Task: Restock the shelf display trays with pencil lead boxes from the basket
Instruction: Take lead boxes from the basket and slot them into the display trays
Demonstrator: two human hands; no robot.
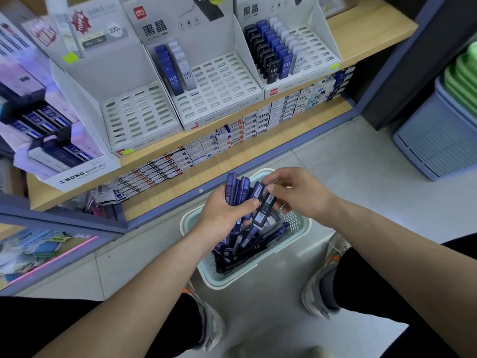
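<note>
A pale green basket (300, 223) on the floor holds several dark and blue pencil lead boxes (254, 242). Above it my left hand (224, 210) grips a fan of several blue lead boxes (236, 188). My right hand (296, 193) pinches a black lead box (265, 209) beside that bunch. On the shelf stand white slotted display trays: the left tray (136, 117) has bare slots, the middle tray (219, 83) has a blue and a white row, the right tray (309, 45) has black, blue and white rows.
Small packets (232, 140) line the wooden shelf front below the trays. A MONO display box (59, 153) sits at the left. A grey crate with green trays (444, 140) stands at the right. My shoes flank the basket.
</note>
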